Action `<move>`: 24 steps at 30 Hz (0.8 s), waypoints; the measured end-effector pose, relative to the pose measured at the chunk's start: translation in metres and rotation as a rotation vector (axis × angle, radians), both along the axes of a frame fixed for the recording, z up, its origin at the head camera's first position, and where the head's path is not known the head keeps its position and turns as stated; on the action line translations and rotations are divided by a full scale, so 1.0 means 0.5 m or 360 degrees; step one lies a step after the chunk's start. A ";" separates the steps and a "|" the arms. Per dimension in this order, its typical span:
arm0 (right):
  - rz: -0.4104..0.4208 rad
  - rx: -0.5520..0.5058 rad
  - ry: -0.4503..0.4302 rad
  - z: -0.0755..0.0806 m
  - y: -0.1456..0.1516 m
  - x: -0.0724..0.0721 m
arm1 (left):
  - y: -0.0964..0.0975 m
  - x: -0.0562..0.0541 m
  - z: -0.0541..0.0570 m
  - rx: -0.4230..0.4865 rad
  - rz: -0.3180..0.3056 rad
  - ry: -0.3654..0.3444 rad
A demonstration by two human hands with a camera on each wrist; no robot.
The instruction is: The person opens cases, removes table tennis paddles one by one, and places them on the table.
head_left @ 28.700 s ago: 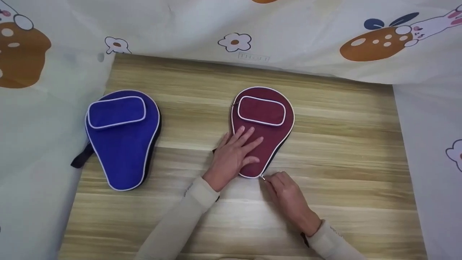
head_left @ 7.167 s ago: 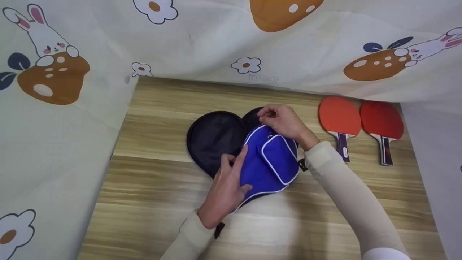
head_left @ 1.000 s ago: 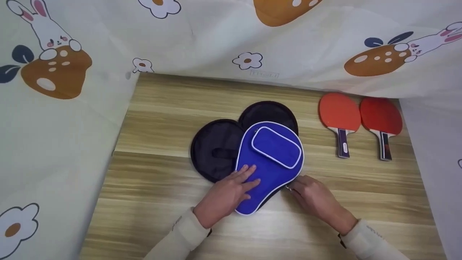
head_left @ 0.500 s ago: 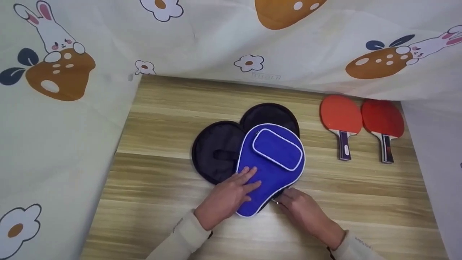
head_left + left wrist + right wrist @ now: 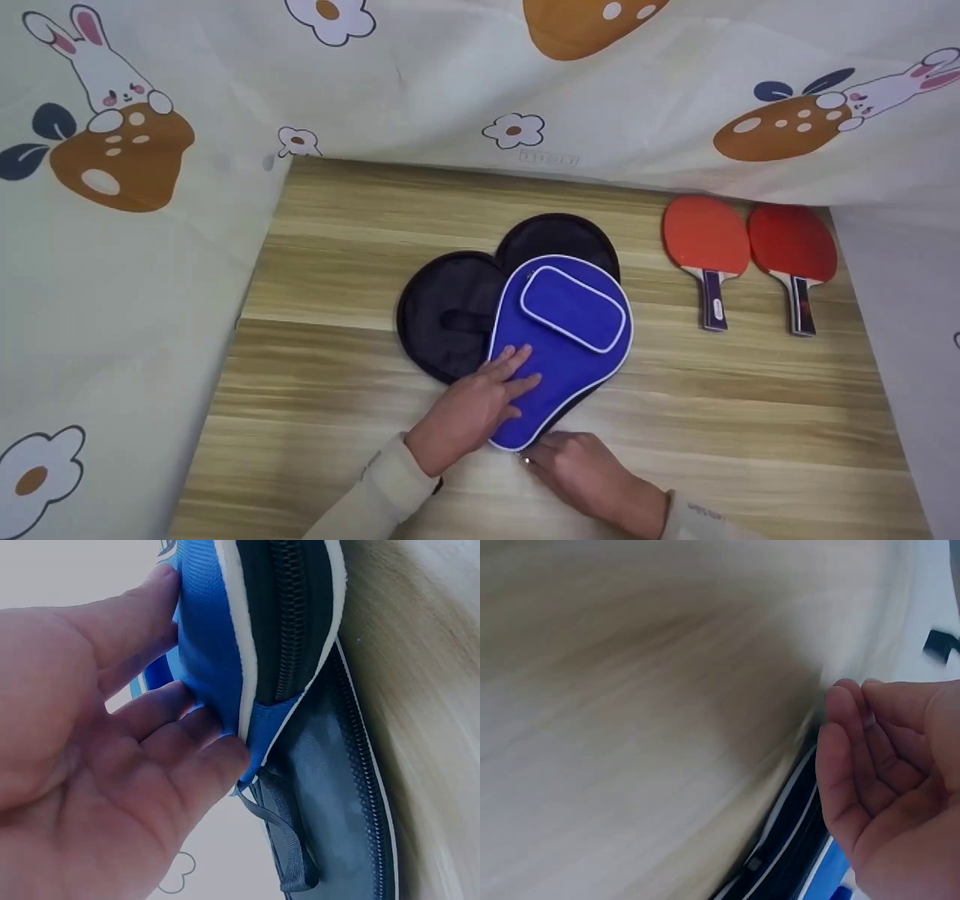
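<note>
A blue table tennis bat case [image 5: 566,375] with white piping and a raised front pocket [image 5: 574,309] lies in the middle of the table. My left hand [image 5: 465,416] rests on its narrow part, fingers spread and fairly straight. At the narrow bottom end my right hand [image 5: 581,472] pinches the metal zipper pull [image 5: 526,460]; the right wrist view [image 5: 889,765] shows thumb and finger together, the pull itself hidden there. Partly beneath the blue case are two rounded black panels [image 5: 435,289], perhaps an opened case. A black strap [image 5: 465,320] lies across the left panel.
Two table tennis bats with red rubber, one lighter [image 5: 706,236] and one darker [image 5: 795,244], lie side by side at the back right of the wooden table [image 5: 322,427]. A patterned cloth [image 5: 405,82] hangs behind and at the sides.
Over the last second my right hand has drawn the zipper pull along the blue case's right edge to its bottom end. Earlier, a closed burgundy case showed and no bats were in view.
</note>
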State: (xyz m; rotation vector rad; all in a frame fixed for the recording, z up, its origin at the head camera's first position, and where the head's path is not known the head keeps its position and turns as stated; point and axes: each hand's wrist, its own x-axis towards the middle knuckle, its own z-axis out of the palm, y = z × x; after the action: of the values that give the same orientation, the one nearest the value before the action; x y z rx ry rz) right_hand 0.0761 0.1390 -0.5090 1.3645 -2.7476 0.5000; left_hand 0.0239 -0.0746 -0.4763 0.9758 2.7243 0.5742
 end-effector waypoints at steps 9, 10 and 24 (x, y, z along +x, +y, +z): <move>-0.0079 0.0047 -0.0036 0.017 -0.066 0.018 | 0.001 -0.001 0.004 0.0027 0.0014 -0.0049; -0.0085 0.0063 -0.0015 0.018 -0.071 0.018 | 0.001 -0.002 0.004 0.0026 0.0015 -0.0047; -0.0058 -0.0033 -0.0112 0.039 -0.024 0.008 | 0.019 0.005 0.004 0.0006 0.0129 -0.0044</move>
State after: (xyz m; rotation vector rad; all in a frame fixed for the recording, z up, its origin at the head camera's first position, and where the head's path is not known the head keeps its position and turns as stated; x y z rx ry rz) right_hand 0.0802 0.1271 -0.4897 1.3151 -2.8088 0.5836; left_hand 0.0265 -0.0651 -0.4740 0.8547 2.7498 0.6025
